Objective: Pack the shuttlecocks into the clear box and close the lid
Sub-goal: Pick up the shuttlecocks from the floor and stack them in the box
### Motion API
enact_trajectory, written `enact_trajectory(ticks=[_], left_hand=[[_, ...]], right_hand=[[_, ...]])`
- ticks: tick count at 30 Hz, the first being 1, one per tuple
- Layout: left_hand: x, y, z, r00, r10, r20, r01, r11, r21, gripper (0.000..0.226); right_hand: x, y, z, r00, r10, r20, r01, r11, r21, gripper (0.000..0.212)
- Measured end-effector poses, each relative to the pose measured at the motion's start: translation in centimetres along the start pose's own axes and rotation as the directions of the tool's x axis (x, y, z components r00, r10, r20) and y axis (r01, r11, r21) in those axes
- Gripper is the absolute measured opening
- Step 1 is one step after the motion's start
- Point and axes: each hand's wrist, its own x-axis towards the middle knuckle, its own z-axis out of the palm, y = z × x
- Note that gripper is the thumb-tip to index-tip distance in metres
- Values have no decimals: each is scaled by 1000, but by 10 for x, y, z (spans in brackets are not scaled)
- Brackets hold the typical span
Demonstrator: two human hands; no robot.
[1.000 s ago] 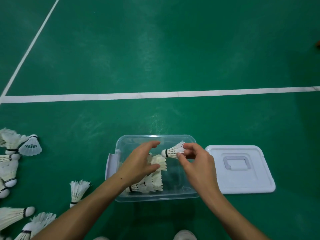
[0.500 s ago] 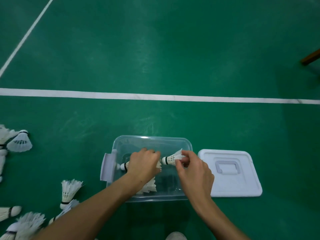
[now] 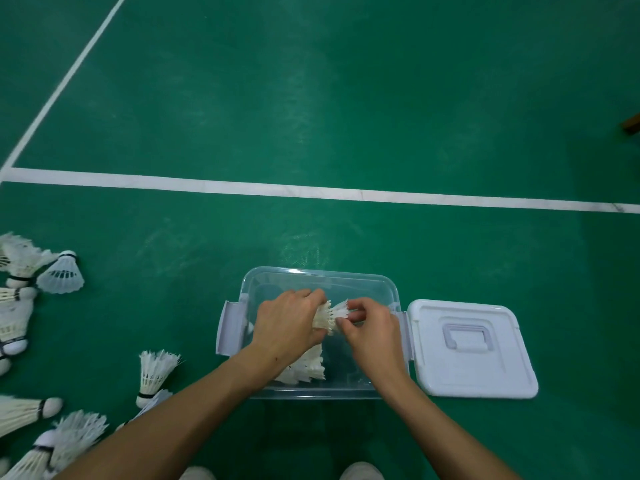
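Observation:
The clear box stands open on the green floor in front of me. Both my hands are inside it. My left hand grips a white feather shuttlecock stack at mid-box. My right hand pinches the feather end of a shuttlecock pushed into that stack from the right. More nested shuttlecocks lie on the box bottom under my left wrist. The white lid with a moulded handle lies flat on the floor just right of the box.
Several loose shuttlecocks lie on the floor to the left: one upright, a cluster at the far left edge, others at bottom left. White court lines cross beyond the box. My shoe tips show at the bottom.
My right hand has brought its shuttlecock leftward into the one held by my left hand; the two now nest together. The view has shifted slightly, the box staying in place.

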Motion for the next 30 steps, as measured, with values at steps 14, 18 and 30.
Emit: enact_trajectory(ticks=[14, 18, 30], left_hand=[[-12, -6, -20, 988, 121, 98, -95, 966, -240, 88], [-17, -17, -44, 981, 186, 63, -154, 929, -336, 112], [-11, 9, -62, 911, 407, -71, -411, 881, -232, 156]], right_hand=[[13, 3, 7, 986, 74, 150, -68, 997, -42, 52], [-11, -11, -24, 993, -70, 99, 65, 996, 55, 48], [-27, -31, -50, 920, -89, 381, -144, 828, 542, 23]])
